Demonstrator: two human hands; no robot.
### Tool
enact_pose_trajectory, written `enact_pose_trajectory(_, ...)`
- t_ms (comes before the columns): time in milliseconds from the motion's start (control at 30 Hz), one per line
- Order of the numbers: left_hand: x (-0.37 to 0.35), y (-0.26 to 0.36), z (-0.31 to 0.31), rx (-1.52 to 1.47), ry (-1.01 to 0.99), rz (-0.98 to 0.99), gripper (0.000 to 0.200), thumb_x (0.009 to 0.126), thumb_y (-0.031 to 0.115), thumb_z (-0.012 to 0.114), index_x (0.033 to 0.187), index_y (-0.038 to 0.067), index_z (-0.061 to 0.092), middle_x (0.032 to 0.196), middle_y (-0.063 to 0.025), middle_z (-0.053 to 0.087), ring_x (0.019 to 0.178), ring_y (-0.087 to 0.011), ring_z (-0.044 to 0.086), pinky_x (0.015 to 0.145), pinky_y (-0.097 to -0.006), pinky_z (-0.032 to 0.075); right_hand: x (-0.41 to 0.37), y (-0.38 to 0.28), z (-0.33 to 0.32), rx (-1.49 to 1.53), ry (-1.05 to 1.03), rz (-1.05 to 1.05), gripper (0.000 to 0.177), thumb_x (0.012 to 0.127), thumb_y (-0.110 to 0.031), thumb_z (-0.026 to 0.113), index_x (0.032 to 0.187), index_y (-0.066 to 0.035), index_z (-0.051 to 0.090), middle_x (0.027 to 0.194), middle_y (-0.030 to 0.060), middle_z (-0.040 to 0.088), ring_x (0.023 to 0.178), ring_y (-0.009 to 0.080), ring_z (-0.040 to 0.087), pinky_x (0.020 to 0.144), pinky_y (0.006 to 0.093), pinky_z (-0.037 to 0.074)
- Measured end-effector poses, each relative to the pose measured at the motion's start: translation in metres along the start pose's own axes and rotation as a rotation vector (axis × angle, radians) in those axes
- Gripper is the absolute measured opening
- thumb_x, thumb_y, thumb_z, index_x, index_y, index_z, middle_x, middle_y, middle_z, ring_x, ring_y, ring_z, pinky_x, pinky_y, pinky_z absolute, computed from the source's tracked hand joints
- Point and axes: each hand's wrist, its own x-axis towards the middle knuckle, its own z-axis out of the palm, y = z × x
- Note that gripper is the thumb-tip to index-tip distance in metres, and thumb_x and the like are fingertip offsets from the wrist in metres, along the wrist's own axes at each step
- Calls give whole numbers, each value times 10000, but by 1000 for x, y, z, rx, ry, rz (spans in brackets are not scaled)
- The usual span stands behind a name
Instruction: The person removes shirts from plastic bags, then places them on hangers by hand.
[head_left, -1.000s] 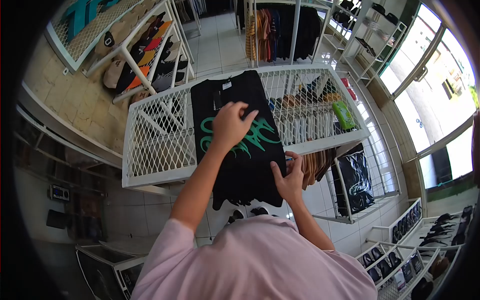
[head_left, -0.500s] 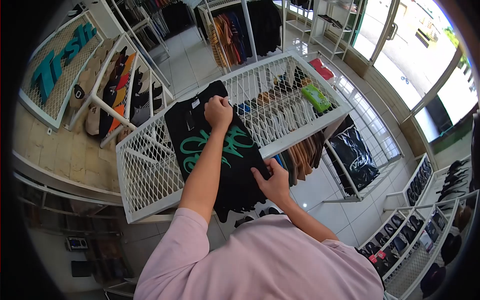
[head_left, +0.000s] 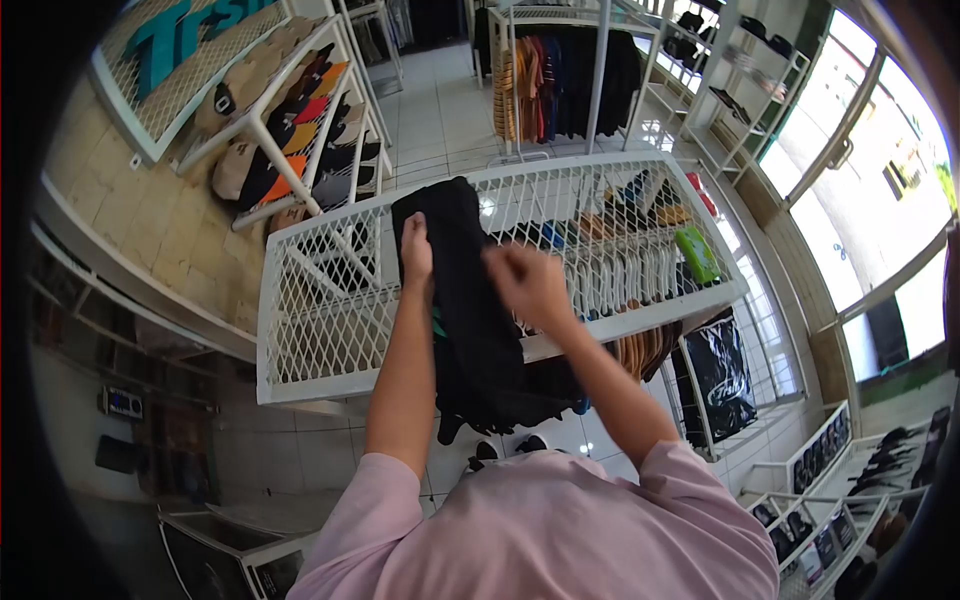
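At mesh table [head_left: 320, 390], stocked beneath with clothes [head_left: 635, 350], steady folded shirt [head_left: 465, 290] across near edge and align sides before smoothing lengthwise. Press lightly with left hand [head_left: 418, 260], fingers together at left edge, and right hand [head_left: 530, 285], too blurred to tell grip. Note green pack [head_left: 697, 255] on top, with contents unseen

Over the table [head_left: 318, 389], the person's right hand [head_left: 527, 283] is blurred, and the folded shirt [head_left: 462, 290] partly hides its green print [head_left: 438, 322]. Left of the table, the top edge crops the sign [head_left: 165, 55]; right, the bag's [head_left: 722, 375] lettering is illegible.
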Motion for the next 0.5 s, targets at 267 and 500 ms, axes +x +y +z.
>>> enact_pose_trajectory(267,-20,27,25,10,64,-14,282,1158,319,481,1167,79,629,1015,26,544,972,-92,503,943,-267,424,146,152,57,-55,-82,157,338,1030,-243,629,1229,11,726,1088,212,773,973,354,750,886,444,566)
enact_pose_trajectory(500,-18,23,25,-8,72,128,238,1153,279,505,1114,63,599,954,35,502,915,-75,466,875,-246,410,158,139,58,198,-163,355,364,1076,-318,616,1125,31,705,937,112,726,901,212,658,840,408,547)
